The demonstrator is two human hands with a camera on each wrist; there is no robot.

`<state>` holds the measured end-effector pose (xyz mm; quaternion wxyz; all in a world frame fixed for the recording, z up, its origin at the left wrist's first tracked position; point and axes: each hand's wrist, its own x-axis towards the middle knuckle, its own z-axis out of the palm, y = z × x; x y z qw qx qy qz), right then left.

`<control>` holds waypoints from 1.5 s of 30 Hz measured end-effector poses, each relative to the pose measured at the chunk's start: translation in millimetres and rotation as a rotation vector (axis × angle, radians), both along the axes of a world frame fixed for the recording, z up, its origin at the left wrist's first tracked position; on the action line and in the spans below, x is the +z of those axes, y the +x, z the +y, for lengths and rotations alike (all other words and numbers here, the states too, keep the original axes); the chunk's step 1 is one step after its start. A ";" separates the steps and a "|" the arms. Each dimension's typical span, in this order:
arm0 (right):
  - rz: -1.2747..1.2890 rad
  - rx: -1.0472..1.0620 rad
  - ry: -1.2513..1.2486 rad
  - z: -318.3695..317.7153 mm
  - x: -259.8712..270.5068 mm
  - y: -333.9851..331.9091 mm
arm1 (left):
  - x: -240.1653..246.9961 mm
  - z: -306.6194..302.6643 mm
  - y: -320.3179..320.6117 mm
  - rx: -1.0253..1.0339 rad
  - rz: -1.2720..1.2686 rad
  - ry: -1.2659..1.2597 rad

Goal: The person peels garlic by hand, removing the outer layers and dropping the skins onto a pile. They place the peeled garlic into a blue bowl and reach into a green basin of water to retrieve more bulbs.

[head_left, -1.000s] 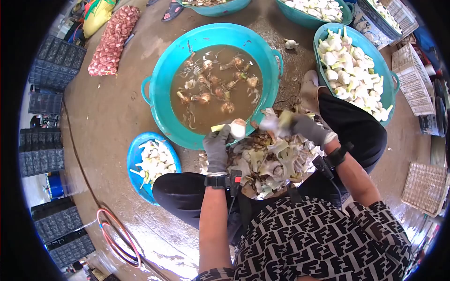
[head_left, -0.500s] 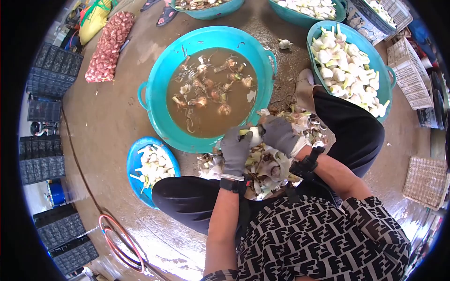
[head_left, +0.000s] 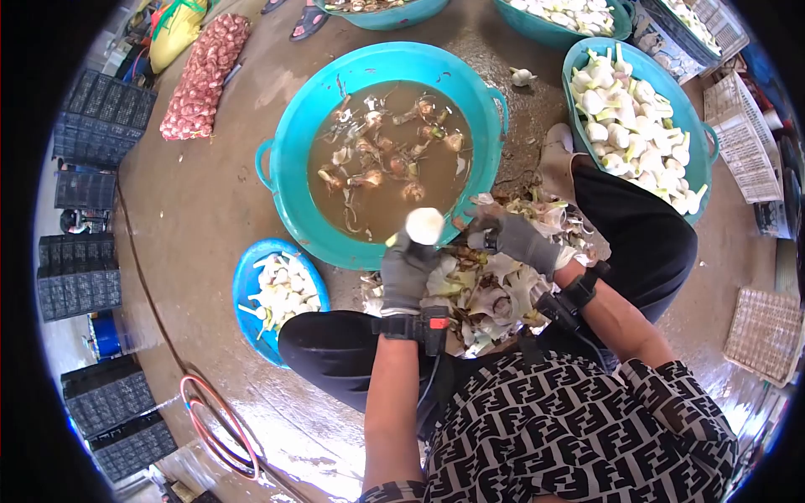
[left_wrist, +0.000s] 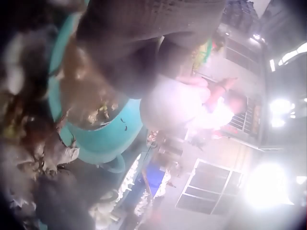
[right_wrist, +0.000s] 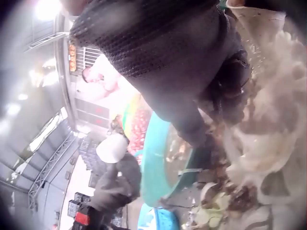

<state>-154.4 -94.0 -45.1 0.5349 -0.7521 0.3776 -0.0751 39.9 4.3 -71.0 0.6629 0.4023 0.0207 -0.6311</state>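
Observation:
In the head view my gloved left hand [head_left: 406, 277] holds a white, peeled garlic bulb [head_left: 424, 225] close to the near rim of a large teal tub [head_left: 295, 210]. The bulb also shows beyond the dark fingers in the left wrist view, with its cut stem hidden by the hand. My gloved right hand [head_left: 521, 241] is just to the right, over a heap of garlic skins [head_left: 495, 293] in front of my body. Its fingers are bent downward in the right wrist view, and I cannot tell whether they pinch a scrap of skin.
Unpeeled garlic floats in the tub's brown water [head_left: 369, 210]. A blue basin [head_left: 243, 289] of peeled garlic stands at left, a larger teal basin [head_left: 704, 180] of white bulbs at right. A net sack [head_left: 205, 80], a hose [head_left: 222, 436] and black crates [head_left: 80, 277] lie further left.
The two hands came together on the garlic bulb half a second ago, then parted. The left hand now holds the bulb alone, its rounded white side up; the right is back over the skins.

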 end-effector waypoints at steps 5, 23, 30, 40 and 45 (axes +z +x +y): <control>-0.741 -0.289 0.949 -5.8 -29.7 -8.4 | 0.8 -17.6 -13.4 -0.348 -0.271 -0.093; -0.682 -0.507 0.645 -57.2 -23.6 -32.8 | -117.0 -155.4 68.4 -1.198 -1.270 0.514; -0.161 -0.344 0.098 -36.0 -60.5 11.6 | -0.2 -98.4 26.9 -0.999 -1.417 0.084; -0.124 -0.363 0.415 -19.9 -22.6 11.1 | 29.2 -38.6 -30.5 -0.609 -1.776 -0.232; -0.193 -0.086 -0.052 -10.1 -15.4 -3.5 | 26.6 -25.1 -34.2 -0.561 -1.785 -0.266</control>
